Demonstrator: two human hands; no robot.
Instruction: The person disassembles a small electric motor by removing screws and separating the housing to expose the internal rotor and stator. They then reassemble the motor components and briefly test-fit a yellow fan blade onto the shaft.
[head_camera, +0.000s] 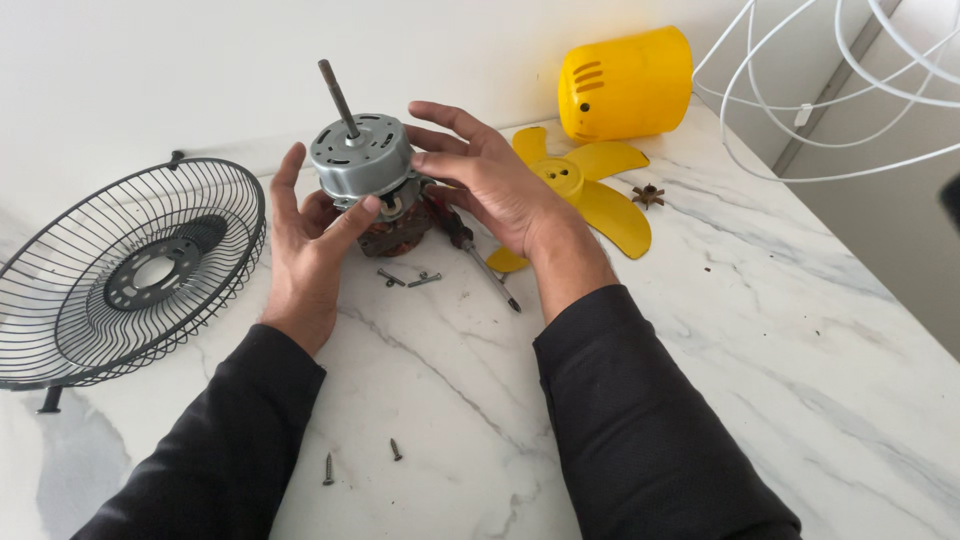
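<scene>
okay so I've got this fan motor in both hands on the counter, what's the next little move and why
Probably lift the grey motor cap straight up along the shaft. The left hand and right hand already grip the motor on both sides, and loose screws lie beside it, suggesting it is unfastened.

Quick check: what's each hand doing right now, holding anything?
Left hand: closed on the fan motor, thumb on its lower edge.
Right hand: fingers spread against the motor's other side, steadying it; not fully closed.

Both hands cradle the fan motor (372, 185) on the marble worktop (780, 330): left hand (312, 235) beside it, right hand (495, 180) opposite; yellow blade (590, 190) behind.
</scene>
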